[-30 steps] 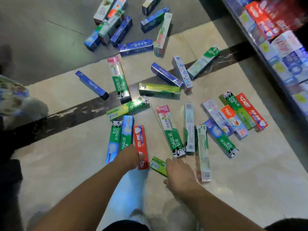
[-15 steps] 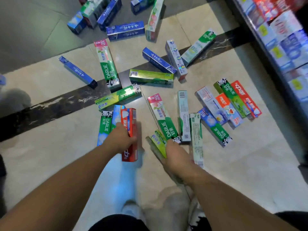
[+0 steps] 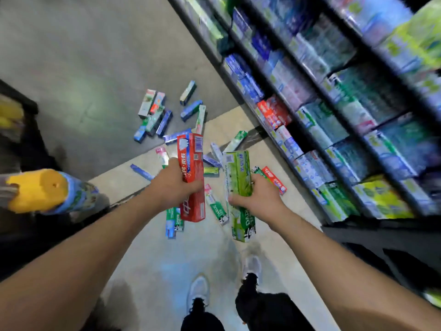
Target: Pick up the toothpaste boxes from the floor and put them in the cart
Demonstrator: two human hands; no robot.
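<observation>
Fingers of the left hand wrap a red box, held upright above the floor. The right hand grips green boxes; how many is hard to tell. More boxes lie scattered below, partly hidden. The shelf is blurred.

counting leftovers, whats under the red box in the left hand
Below the red box, which the left hand grips in the air, a green and blue box lies partly visible on the floor. The box and hand hide whatever else lies beneath.
</observation>
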